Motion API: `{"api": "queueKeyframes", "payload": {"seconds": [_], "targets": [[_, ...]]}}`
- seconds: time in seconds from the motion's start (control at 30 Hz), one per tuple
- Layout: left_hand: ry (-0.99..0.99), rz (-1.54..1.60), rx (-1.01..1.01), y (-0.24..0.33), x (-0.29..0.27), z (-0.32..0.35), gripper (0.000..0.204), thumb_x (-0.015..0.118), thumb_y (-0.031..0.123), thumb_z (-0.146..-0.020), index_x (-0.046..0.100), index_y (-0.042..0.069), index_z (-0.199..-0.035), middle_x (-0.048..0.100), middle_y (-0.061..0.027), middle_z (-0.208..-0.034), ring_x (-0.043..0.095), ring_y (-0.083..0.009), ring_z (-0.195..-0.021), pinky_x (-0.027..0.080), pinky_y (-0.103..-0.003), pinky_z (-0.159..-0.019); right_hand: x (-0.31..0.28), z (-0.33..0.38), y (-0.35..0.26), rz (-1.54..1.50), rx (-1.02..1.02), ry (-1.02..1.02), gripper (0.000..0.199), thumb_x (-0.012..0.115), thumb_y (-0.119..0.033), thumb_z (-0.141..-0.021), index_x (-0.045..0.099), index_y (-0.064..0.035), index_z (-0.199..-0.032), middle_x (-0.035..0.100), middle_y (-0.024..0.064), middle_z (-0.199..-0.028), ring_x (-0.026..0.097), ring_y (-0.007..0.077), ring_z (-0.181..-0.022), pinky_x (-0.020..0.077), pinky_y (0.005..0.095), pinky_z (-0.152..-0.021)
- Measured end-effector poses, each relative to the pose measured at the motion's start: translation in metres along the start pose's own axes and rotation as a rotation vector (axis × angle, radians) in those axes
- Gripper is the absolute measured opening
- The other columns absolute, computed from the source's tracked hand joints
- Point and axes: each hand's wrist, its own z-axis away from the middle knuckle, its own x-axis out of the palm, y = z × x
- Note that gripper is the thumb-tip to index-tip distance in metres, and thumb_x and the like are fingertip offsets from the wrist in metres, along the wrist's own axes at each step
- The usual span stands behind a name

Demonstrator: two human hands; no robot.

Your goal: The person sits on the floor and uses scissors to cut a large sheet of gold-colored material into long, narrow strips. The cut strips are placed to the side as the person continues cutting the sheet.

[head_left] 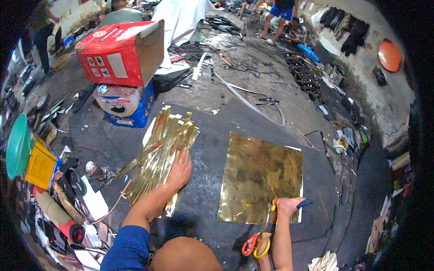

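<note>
A heap of thin, shiny gold strips (pixel 156 153) lies on the dark floor at centre left. My left hand (pixel 181 168) rests on the heap's right side, fingers stretched out. To the right is a square gold sheet (pixel 262 174) with white edges showing. My right hand (pixel 288 206) is over its lower right corner, fingers bunched; a dark blue piece (pixel 305 203) shows at their end. A small yellow part (pixel 274 203) is beside that hand. Below the sheet are scissors (pixel 257 245) with orange and yellow handles, partly over bare skin.
A red carton (pixel 113 56) stands on a blue and white tin (pixel 124 106) at the back left. At far left is a green basin (pixel 19 145) by a yellow box (pixel 43 165). Scraps line both sides. A person (pixel 280 13) stands in the background.
</note>
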Motion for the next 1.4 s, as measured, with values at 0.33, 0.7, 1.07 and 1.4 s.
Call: {"api": "queueKeyframes", "payload": {"seconds": [0.33,0.7,1.07,1.4], "targets": [[-0.003,1.304,-0.811,0.199,0.043,0.039,0.075,0.075,0.024,-0.068,0.036,-0.009,-0.123,0.05,-0.0236,-0.112,0.049,-0.0366,-0.104,0.04,-0.039,-0.092,-0.003,0.114,0.061,0.319,-0.016,0.027,0.095,0.018,-0.085,-0.075,0.058,0.0006,-0.075,0.052,0.0098,-0.053,0.052,0.0232,-0.043,0.0487,0.0351,-0.043],[0.319,1.21,-0.779,0.156,0.095,0.052,0.02,0.061,0.021,-0.083,0.065,0.001,-0.08,0.065,-0.015,-0.072,0.062,-0.0259,-0.068,0.047,-0.038,-0.066,0.035,0.136,0.071,0.39,-0.051,-0.083,0.081,0.017,-0.072,-0.087,0.056,-0.001,-0.085,0.049,0.0059,-0.058,0.052,0.0188,-0.043,0.0482,0.0313,-0.044],[-0.443,1.318,-0.563,0.069,0.012,0.112,0.024,0.068,0.02,-0.08,0.062,-0.002,-0.073,0.06,-0.0077,-0.061,0.056,-0.0149,-0.054,0.047,-0.029,-0.049,0.074,0.091,0.102,0.575,0.247,-0.15,0.08,0.036,-0.077,-0.079,0.056,0.0001,-0.088,0.05,0.0048,-0.06,0.054,0.0161,-0.05,0.0479,0.0292,-0.048],[-0.466,1.35,-0.568,0.058,0.007,0.114,0.021,0.066,0.018,-0.08,0.06,0.002,-0.067,0.06,-0.0058,-0.057,0.056,-0.0114,-0.047,0.043,-0.026,-0.043,0.103,0.077,0.149,0.604,0.451,-0.423,0.082,0.029,-0.077,-0.079,0.056,-0.0011,-0.092,0.055,0.0041,-0.066,0.058,0.0147,-0.058,0.0485,0.0282,-0.054]]}}
